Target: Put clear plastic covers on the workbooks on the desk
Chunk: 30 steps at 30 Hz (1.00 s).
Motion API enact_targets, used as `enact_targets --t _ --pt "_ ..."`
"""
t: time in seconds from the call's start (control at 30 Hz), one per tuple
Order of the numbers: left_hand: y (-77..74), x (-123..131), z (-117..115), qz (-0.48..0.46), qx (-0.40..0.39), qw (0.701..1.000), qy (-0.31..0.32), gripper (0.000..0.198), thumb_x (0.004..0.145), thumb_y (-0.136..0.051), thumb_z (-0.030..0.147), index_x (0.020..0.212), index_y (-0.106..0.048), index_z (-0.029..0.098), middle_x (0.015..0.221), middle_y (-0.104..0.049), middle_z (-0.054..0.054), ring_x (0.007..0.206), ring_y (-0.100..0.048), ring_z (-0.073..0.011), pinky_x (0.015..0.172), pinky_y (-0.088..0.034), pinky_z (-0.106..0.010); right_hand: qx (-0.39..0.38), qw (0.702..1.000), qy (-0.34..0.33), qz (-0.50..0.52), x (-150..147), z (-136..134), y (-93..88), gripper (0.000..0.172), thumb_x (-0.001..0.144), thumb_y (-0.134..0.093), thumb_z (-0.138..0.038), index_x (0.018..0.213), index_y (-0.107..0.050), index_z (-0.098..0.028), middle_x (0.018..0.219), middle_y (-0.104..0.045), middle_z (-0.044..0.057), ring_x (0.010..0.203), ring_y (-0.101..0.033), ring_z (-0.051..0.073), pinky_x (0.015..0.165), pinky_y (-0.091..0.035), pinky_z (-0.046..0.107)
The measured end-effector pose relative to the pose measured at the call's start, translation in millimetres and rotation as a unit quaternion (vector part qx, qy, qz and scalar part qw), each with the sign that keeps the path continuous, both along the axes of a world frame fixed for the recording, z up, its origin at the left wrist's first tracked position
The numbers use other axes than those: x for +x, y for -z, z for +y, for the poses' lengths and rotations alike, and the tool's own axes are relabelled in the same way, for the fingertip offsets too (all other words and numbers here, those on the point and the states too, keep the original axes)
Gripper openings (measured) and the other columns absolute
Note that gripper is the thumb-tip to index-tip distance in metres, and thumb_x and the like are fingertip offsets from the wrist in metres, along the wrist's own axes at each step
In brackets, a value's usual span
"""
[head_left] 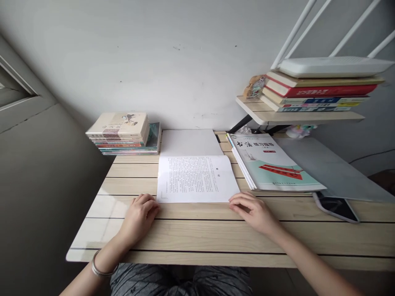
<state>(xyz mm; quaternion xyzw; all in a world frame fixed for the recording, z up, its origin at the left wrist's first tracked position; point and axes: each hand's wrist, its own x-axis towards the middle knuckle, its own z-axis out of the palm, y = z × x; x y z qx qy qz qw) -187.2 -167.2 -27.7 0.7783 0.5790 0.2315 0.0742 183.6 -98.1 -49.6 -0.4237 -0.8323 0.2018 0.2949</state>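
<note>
An open book (194,176) lies in the middle of the slatted wooden desk (197,234), a printed page toward me and a blank page behind it. My left hand (140,218) rests flat on the desk at the book's near left corner, fingers loosely curled, holding nothing. My right hand (253,211) lies on the desk at the near right corner, fingertips touching the page edge, fingers stretched out. A metal bangle (100,269) circles my left wrist.
A pile of books (123,133) stands at the back left. Thin workbooks (271,162) lie right of the open book, beside a grey laptop (333,170) and a phone (336,206). A shelf (296,115) at the right carries books and a white device (333,65).
</note>
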Motion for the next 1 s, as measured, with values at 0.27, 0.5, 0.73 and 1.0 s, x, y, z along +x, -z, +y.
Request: enact_targets --t 0.27,0.5,0.73,1.0 --pt "-8.0 4.9 8.5 -0.038 -0.076 0.993 -0.077 0.019 0.085 -0.051 0.027 0.072 -0.063 0.020 0.081 -0.062 -0.005 0.079 -0.058 -0.0206 0.072 -0.049 -0.036 -0.049 0.996 0.077 0.020 -11.3 1.4 -5.0 0.035 0.085 -0.051 -0.048 0.066 -0.066 -0.023 0.073 -0.065 0.006 0.071 -0.061 0.021 0.067 -0.049 0.034" --pt "-10.3 10.9 7.6 -0.026 -0.107 0.987 -0.114 0.020 0.084 -0.051 0.031 0.070 -0.060 0.021 0.081 -0.062 -0.004 0.084 -0.059 -0.0234 0.073 -0.045 -0.038 -0.095 0.990 0.102 0.003 -12.9 7.2 -2.2 0.035 0.083 -0.053 -0.050 0.066 -0.066 -0.022 0.072 -0.066 0.006 0.066 -0.061 0.019 0.062 -0.049 0.032" --pt "-0.5 18.9 6.3 0.011 -0.103 0.980 -0.172 0.024 0.088 -0.047 0.033 0.072 -0.060 0.020 0.084 -0.061 -0.004 0.087 -0.057 -0.0243 0.073 -0.040 -0.039 -0.085 0.987 0.134 -0.001 -18.2 7.4 -3.0 0.038 0.082 -0.052 -0.054 0.065 -0.064 -0.022 0.070 -0.065 0.006 0.062 -0.060 0.019 0.058 -0.048 0.031" --pt "7.6 23.4 6.4 0.062 -0.043 0.982 -0.173 0.022 0.090 -0.045 0.029 0.072 -0.056 0.020 0.083 -0.059 -0.007 0.081 -0.055 -0.0254 0.069 -0.042 -0.038 -0.068 0.986 0.155 -0.003 -20.7 5.6 0.2 0.036 0.082 -0.052 -0.051 0.064 -0.063 -0.022 0.069 -0.064 0.005 0.062 -0.060 0.018 0.059 -0.047 0.030"
